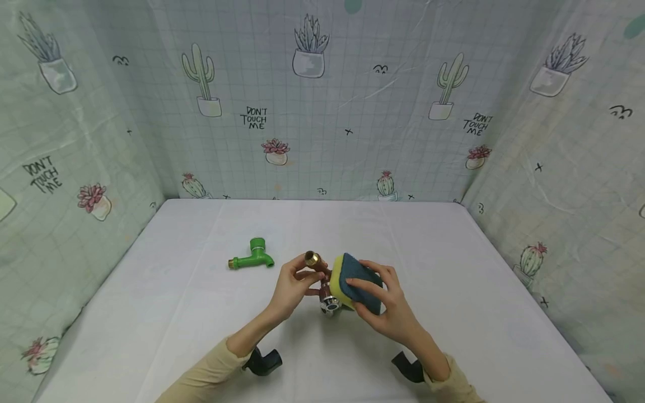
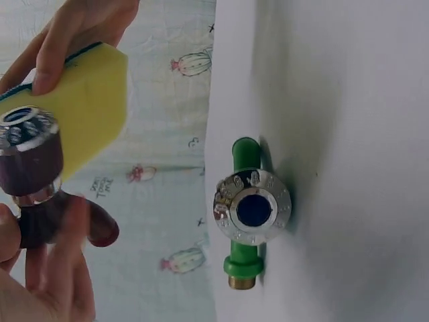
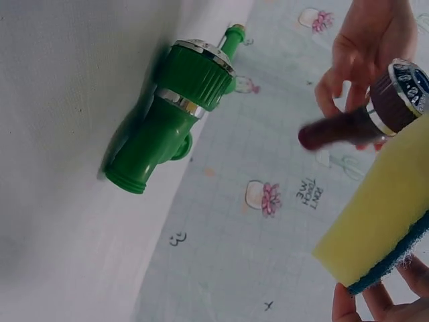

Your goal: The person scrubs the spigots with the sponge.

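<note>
My left hand (image 1: 292, 286) holds a dark brown tap (image 2: 32, 164) with a brass threaded end and a chrome-rimmed knob, raised above the table. In my right hand (image 1: 390, 308) is a sponge (image 1: 361, 282), yellow foam on one side and a dark green scouring pad on the other. Its yellow face is turned to the tap and lies against or very near it. Fingers and thumb grip the sponge along its edges and pad. One green tap (image 1: 256, 256) with a brass end lies left of the hands. Another green tap (image 3: 167, 121) shows large in the right wrist view.
A white-covered table (image 1: 201, 313) lies below the hands. Patterned cloth (image 1: 322, 112) with cactus drawings stands at the back and both sides. Black curved pieces (image 1: 264, 362) sit by each wrist.
</note>
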A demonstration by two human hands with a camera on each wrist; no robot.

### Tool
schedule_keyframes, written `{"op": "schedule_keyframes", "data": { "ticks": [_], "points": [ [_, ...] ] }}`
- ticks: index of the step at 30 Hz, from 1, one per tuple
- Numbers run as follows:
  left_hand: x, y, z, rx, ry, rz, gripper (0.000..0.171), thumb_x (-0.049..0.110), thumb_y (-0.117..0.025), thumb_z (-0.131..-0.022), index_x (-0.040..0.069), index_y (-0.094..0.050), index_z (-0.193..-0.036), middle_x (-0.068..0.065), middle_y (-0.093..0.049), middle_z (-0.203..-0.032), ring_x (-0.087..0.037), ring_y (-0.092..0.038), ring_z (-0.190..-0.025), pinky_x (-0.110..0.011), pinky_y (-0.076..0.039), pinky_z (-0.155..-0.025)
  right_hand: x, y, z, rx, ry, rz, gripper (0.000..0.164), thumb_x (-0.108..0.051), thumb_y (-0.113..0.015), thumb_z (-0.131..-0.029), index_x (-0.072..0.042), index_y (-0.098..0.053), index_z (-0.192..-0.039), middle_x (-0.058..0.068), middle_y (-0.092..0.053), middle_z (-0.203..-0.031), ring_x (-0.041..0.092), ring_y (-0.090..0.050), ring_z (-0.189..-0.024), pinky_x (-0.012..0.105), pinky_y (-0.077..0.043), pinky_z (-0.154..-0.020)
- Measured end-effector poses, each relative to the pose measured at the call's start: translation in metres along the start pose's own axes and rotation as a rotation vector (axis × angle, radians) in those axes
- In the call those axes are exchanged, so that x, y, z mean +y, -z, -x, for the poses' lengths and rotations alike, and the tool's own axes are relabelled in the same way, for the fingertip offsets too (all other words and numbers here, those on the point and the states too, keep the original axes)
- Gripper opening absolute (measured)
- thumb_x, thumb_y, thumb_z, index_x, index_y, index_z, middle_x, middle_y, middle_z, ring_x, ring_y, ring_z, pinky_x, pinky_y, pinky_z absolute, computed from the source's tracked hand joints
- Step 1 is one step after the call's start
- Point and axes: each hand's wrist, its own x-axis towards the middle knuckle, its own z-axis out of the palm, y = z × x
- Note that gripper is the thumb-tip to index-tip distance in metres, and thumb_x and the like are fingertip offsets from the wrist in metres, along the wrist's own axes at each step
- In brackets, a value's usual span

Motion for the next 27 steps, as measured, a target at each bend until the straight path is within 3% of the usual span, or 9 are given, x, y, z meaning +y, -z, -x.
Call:
{"op": "schedule_keyframes", "data": {
  "ticks": [3, 7, 12, 19, 24, 27],
  "points": [
    [-0.001, 0.0, -0.001, 0.06, -0.029, -0.186, 0.026, 0.006, -0.061, -0.083, 0.003, -0.058, -0.109, -0.016, -0.059, -0.092, -0.01, -0.06, -0.077, -0.029, -0.055, -0.068, 0.001, 0.001, 0.001, 0.029, -0.015, -0.023, 0.044, -0.016, -0.071, -0.073, -0.023, -0.059, -0.114, 0.013, -0.044, -0.128, 0.025, -0.038, -0.111, 0.032, -0.043, -0.079],
    [-0.002, -0.001, -0.002, 0.119, -0.085, -0.354, 0.025, 0.01, -0.066, -0.079, 0.007, -0.062, -0.103, -0.009, -0.06, -0.083, -0.018, -0.06, -0.075, -0.031, -0.052, -0.07, 0.002, 0.003, 0.002, 0.016, -0.035, -0.025, 0.048, -0.012, -0.073, -0.07, -0.024, -0.059, -0.114, 0.012, -0.044, -0.128, 0.024, -0.038, -0.111, 0.035, -0.042, -0.079],
    [-0.003, -0.002, -0.002, 0.118, -0.114, -0.405, 0.021, 0.014, -0.068, -0.077, 0.009, -0.062, -0.097, -0.01, -0.062, -0.084, -0.019, -0.061, -0.068, -0.025, -0.052, -0.062, 0.002, 0.004, 0.001, -0.076, -0.062, 0.032, 0.047, -0.017, -0.072, -0.071, -0.028, -0.058, -0.115, 0.012, -0.044, -0.128, 0.023, -0.038, -0.109, 0.047, -0.044, -0.078],
    [0.0, -0.004, 0.0, 0.131, -0.129, -0.543, 0.022, 0.022, -0.071, -0.075, 0.014, -0.065, -0.095, -0.009, -0.069, -0.082, -0.012, -0.064, -0.058, -0.017, -0.051, -0.052, -0.001, 0.005, -0.001, -0.106, 0.007, 0.226, 0.048, -0.023, -0.071, -0.07, -0.037, -0.058, -0.113, 0.01, -0.045, -0.128, 0.023, -0.04, -0.102, 0.047, -0.039, -0.077],
    [0.004, -0.003, -0.002, 0.176, -0.115, -0.548, 0.023, 0.02, -0.071, -0.074, 0.01, -0.066, -0.094, -0.009, -0.068, -0.076, -0.012, -0.062, -0.055, -0.017, -0.049, -0.05, -0.012, 0.006, 0.002, -0.131, 0.101, 0.339, 0.053, -0.022, -0.073, -0.065, -0.04, -0.058, -0.112, 0.012, -0.045, -0.129, 0.028, -0.039, -0.104, 0.049, -0.037, -0.078],
    [0.003, -0.002, -0.004, 0.202, -0.076, -0.503, 0.023, 0.018, -0.072, -0.073, 0.006, -0.066, -0.092, -0.012, -0.067, -0.076, -0.014, -0.061, -0.054, -0.019, -0.049, -0.048, -0.016, 0.004, 0.007, -0.137, 0.153, 0.382, 0.055, -0.021, -0.076, -0.063, -0.041, -0.058, -0.112, 0.012, -0.044, -0.128, 0.03, -0.037, -0.105, 0.05, -0.036, -0.078]
  ]
}}
